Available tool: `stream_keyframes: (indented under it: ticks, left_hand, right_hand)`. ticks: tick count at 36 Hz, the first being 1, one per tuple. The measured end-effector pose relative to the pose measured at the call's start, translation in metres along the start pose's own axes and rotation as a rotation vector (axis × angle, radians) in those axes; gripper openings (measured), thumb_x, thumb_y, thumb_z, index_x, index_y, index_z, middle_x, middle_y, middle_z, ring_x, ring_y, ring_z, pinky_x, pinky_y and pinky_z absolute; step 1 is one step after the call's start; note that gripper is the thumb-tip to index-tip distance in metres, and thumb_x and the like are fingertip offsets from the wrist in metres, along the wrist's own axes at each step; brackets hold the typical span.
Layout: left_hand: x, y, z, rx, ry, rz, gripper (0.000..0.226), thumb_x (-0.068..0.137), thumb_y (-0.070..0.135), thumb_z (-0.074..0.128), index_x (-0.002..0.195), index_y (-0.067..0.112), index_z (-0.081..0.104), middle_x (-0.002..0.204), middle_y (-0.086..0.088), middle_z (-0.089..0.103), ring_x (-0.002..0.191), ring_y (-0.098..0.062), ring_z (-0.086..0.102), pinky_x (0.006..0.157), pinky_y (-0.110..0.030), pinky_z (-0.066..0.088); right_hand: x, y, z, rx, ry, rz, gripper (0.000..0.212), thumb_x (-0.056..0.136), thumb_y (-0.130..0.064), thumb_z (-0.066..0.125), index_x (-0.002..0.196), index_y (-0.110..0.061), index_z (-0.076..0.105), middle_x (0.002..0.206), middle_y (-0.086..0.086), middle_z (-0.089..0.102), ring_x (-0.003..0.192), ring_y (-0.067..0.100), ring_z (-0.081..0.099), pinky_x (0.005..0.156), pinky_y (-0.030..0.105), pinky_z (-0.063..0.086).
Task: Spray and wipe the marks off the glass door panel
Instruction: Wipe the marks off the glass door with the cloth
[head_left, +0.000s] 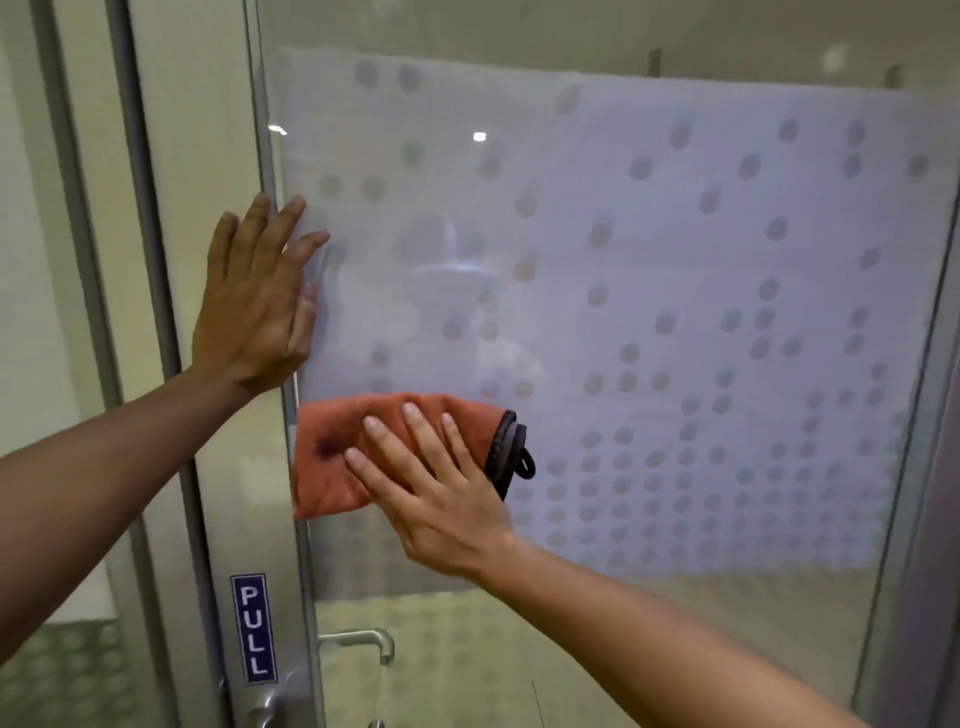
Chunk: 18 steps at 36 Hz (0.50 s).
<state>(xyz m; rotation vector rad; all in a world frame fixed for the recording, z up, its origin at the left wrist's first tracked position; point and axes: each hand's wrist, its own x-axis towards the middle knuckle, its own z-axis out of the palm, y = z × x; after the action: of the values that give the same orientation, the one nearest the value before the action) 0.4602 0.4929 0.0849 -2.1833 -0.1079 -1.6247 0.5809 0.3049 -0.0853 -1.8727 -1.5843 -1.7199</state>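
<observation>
The glass door panel (649, 249) fills the view, covered by a frosted film with a pattern of round dots. My right hand (436, 483) lies flat with fingers spread on an orange cloth (337, 462), pressing it against the lower left of the glass. The cloth has a dark trim and a small loop at its right end, and a dark stain near its left side. My left hand (257, 301) rests open and flat against the glass at the door's left edge, above the cloth. No spray bottle is in view.
The door's metal frame (270, 467) runs down the left, with a blue "PULL" sign (253, 629) on it. A metal door handle (358, 644) sits below the cloth. Another glass panel and frame stand further left. The right frame (904, 467) bounds the door.
</observation>
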Motion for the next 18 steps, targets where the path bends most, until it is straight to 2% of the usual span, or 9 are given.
stream_keyframes:
  ticks: [7,11,13,15,18]
  left_hand:
    - [-0.001,-0.001,-0.001,0.004,-0.006,-0.012,0.055,0.095,0.027,0.039,0.147,0.009,0.042,0.165,-0.016,0.028,0.155,-0.037,0.017,0.126,-0.056,0.009]
    - [-0.001,-0.002,-0.001,-0.032,0.013,-0.005,0.054,0.095,0.027,0.041,0.145,0.009,0.043,0.165,-0.013,0.029,0.155,-0.037,0.017,0.126,-0.055,0.009]
    - [-0.002,-0.001,-0.001,-0.044,0.033,0.0,0.054,0.094,0.028,0.041,0.144,0.009,0.043,0.163,-0.009,0.029,0.154,-0.037,0.018,0.125,-0.055,0.009]
    - [-0.001,0.0,-0.003,-0.043,0.037,0.017,0.054,0.093,0.029,0.041,0.143,0.008,0.043,0.16,-0.003,0.028,0.152,-0.041,0.021,0.122,-0.061,0.014]
    - [0.002,-0.013,0.006,-0.07,0.004,0.024,0.054,0.094,0.033,0.038,0.142,0.008,0.042,0.16,-0.005,0.026,0.151,-0.044,0.021,0.119,-0.068,0.018]
  right_hand:
    - [-0.057,-0.016,0.017,-0.101,-0.126,-0.31,0.065,0.098,-0.023,0.044,0.16,-0.023,0.026,0.168,0.007,0.021,0.154,0.041,0.013,0.126,0.057,0.005]
    - [-0.088,-0.006,0.018,-0.107,-0.215,-0.432,0.065,0.097,-0.016,0.04,0.16,-0.022,0.025,0.168,0.006,0.021,0.155,0.039,0.012,0.126,0.054,0.004]
    - [-0.109,0.002,0.015,-0.109,-0.266,-0.505,0.065,0.097,-0.012,0.032,0.161,-0.022,0.023,0.168,0.005,0.02,0.155,0.038,0.01,0.127,0.053,0.002]
    - [-0.131,0.013,0.014,-0.123,-0.328,-0.595,0.063,0.099,-0.012,0.024,0.161,-0.021,0.02,0.169,0.005,0.017,0.155,0.038,0.009,0.127,0.053,0.001]
    - [-0.155,0.031,0.006,-0.151,-0.45,-0.702,0.061,0.102,-0.019,0.03,0.162,-0.02,0.017,0.17,0.005,0.015,0.156,0.037,0.009,0.126,0.054,0.0]
